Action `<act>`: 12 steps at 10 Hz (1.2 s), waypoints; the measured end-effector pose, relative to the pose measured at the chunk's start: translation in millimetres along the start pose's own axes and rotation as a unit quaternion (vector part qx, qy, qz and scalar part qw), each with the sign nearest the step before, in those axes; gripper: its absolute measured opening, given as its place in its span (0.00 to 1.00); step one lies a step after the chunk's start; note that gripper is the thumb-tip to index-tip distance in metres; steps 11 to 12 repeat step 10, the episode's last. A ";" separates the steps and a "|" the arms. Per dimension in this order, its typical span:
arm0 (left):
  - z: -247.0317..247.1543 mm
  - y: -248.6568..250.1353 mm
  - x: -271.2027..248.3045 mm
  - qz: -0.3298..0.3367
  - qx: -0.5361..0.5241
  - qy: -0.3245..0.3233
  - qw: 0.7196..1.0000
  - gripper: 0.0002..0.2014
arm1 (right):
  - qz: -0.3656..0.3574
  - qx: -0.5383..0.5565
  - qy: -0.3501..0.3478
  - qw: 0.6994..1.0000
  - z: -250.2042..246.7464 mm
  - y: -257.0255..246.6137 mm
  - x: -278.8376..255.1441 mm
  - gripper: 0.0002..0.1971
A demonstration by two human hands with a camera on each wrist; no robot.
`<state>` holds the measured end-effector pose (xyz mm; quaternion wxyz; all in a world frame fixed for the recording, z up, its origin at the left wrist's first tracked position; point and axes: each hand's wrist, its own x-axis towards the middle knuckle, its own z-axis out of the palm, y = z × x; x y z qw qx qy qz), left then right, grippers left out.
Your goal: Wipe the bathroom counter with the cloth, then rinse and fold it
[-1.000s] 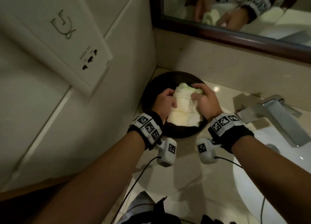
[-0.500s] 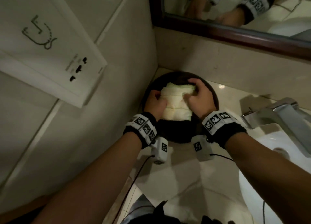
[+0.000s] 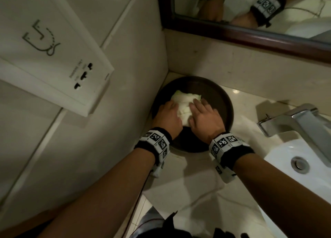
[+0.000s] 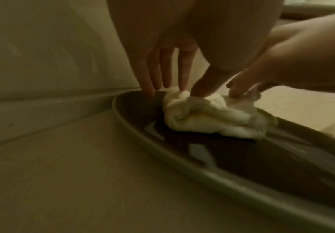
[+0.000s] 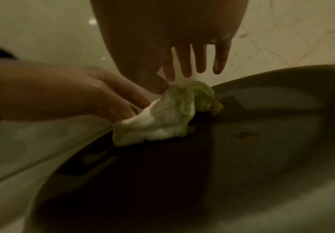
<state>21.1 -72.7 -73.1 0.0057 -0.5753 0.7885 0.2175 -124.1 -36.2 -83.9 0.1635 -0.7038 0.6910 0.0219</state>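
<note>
— Where are your hands?
— Both your forearms reach over the pale marble surface [image 3: 188,198]. Your left hand [image 3: 167,118] and right hand [image 3: 206,119] sit inside a dark round tray [image 3: 222,101] in the corner.
— And the cloth?
— The cloth [image 3: 184,103], pale and bunched, lies in the tray between your hands. Your left fingers [image 4: 182,69] are straight, tips pressing its near edge; your right fingers [image 5: 184,63] are straight too, resting on its top.
— Beyond that?
— To your right, a white sink [image 3: 295,166] and chrome faucet [image 3: 302,123]; above, a framed mirror [image 3: 250,35]; on the left wall, a socket panel [image 3: 59,58].
</note>
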 end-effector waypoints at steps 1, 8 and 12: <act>-3.1 5.7 4.9 -0.010 0.005 -0.037 0.999 0.26 | 0.016 0.025 -0.026 0.999 4.2 -1.3 0.0 0.29; -22.3 15.1 -41.3 -0.079 -0.155 0.041 0.984 0.17 | 0.088 0.116 0.082 0.986 -40.1 -1.9 -68.0 0.15; -40.8 47.5 -63.8 -0.032 -0.208 0.086 0.974 0.12 | 0.132 0.183 0.182 0.957 -57.1 2.6 -109.8 0.09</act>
